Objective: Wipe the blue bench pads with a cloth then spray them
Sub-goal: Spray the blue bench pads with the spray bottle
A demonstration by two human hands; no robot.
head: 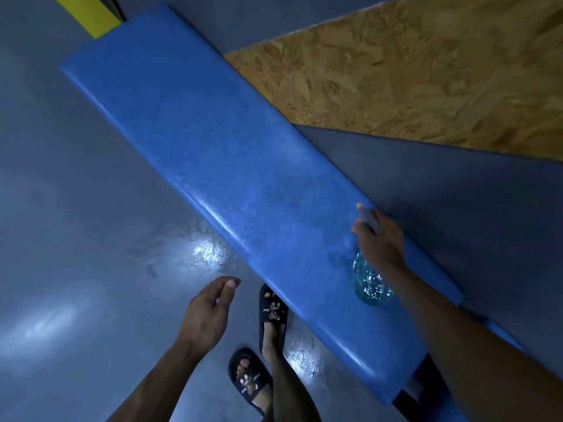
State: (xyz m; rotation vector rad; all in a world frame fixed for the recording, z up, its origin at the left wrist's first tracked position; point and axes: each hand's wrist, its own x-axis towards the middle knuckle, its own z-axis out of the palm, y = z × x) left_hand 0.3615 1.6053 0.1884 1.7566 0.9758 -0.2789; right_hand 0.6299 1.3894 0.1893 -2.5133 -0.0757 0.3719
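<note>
Now, at right of frame, my right hand has its grip clamped on a spray bottle, nozzle aimed along the blue bench pad crossing the frame diagonally, apparently for spraying. My left hand hangs relaxed, empty, lower centre.

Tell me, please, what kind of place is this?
Probably a gym or play hall: a long blue bench pad, a yellow pad beyond it, a glossy grey floor and a chipboard wall panel.

Bare forearms and legs; black slide sandals with small bear figures and white lettering
</note>
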